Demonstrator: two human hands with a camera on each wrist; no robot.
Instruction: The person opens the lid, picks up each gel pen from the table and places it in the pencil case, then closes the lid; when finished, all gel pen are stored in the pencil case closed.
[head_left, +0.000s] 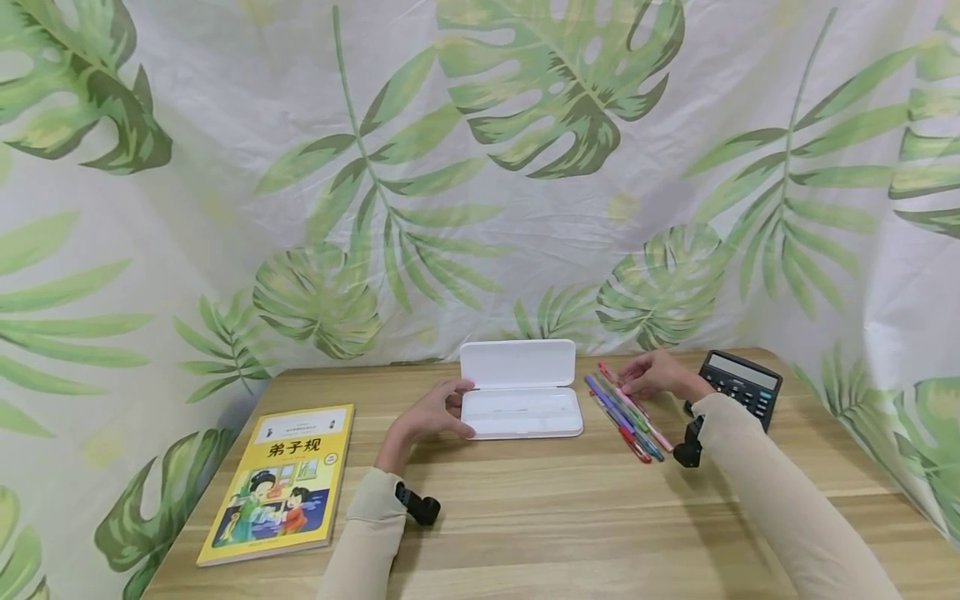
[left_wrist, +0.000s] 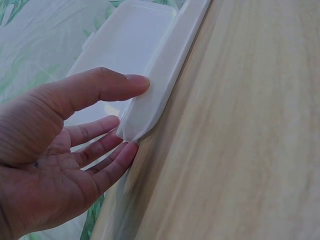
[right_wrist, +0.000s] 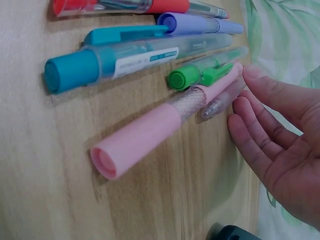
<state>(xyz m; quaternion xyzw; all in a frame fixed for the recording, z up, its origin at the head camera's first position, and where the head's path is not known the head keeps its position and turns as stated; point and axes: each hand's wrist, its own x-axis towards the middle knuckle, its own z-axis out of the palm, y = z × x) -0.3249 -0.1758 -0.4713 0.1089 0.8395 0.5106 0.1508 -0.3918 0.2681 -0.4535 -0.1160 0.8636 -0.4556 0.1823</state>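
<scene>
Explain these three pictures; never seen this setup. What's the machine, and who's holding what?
There's no robot: just a person's two bare hands. The wide picture comes from a camera on the head, looking forward and down. The close-ups come from the left wrist camera and right wrist camera.

On the wooden table, left to right, lie a yellow book, an open white case, coloured pens and a black calculator.

The left hand holds the case's left end between thumb and fingers. The right hand is at the far end of the pink pen; I can't tell whether it grips one.
</scene>
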